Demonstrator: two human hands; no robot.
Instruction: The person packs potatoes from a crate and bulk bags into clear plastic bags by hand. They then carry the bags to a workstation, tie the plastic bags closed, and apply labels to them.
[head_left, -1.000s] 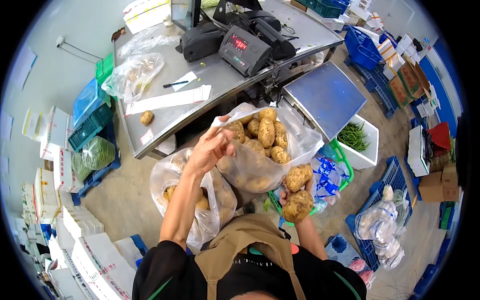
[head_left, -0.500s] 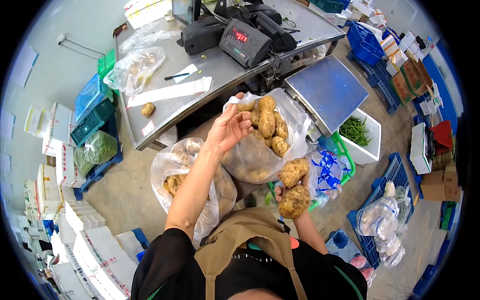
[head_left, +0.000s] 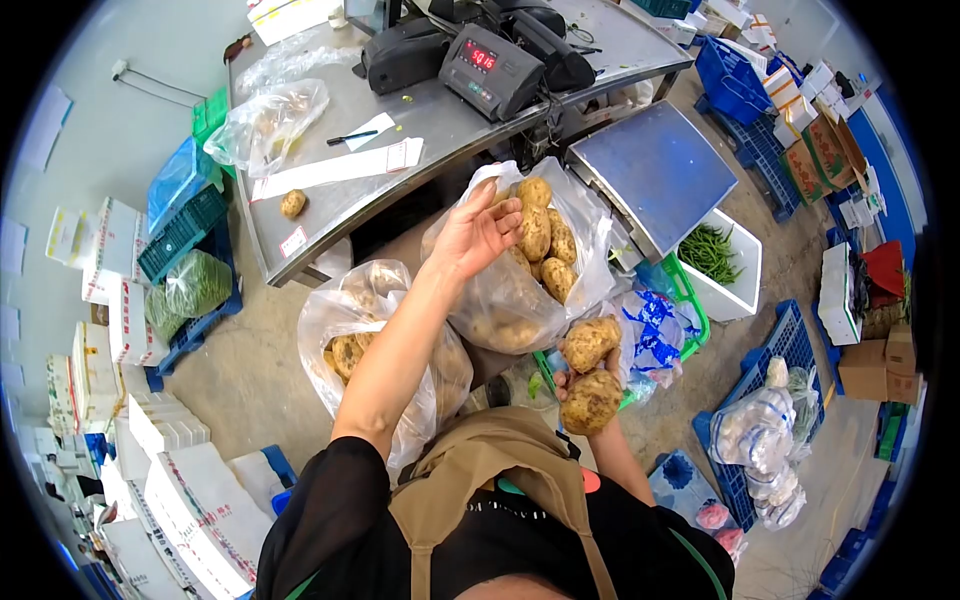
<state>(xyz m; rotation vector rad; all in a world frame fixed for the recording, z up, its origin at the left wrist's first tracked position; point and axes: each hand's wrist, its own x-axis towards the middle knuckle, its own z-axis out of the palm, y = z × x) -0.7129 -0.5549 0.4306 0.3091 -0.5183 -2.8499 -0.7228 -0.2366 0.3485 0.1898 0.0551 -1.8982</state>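
Note:
My left hand (head_left: 478, 232) is over the near-left rim of an open clear plastic bag (head_left: 500, 300) full of potatoes (head_left: 536, 232). Its fingers are stretched out and nothing is held in them. To the right of that bag, my right hand (head_left: 606, 426) grips two large, dirt-marked potatoes, an upper potato (head_left: 590, 344) and a lower potato (head_left: 590, 402); much of this hand is hidden behind them. A second plastic bag of potatoes (head_left: 348, 354) stands to the left, partly covered by my left forearm.
A metal table (head_left: 350, 225) carries a scale display (head_left: 490, 72) with red digits, a pen (head_left: 352, 138), paper strips and one potato (head_left: 293, 203). The scale platform (head_left: 655, 180) adjoins the bag. Beyond are a foam box of green peppers (head_left: 710, 258), a green crate (head_left: 700, 310) and a blue pallet (head_left: 735, 480).
My left hand has shifted right over the bag and its fingers have straightened. The red digits on the display differ. My right hand keeps the two potatoes in nearly the same place.

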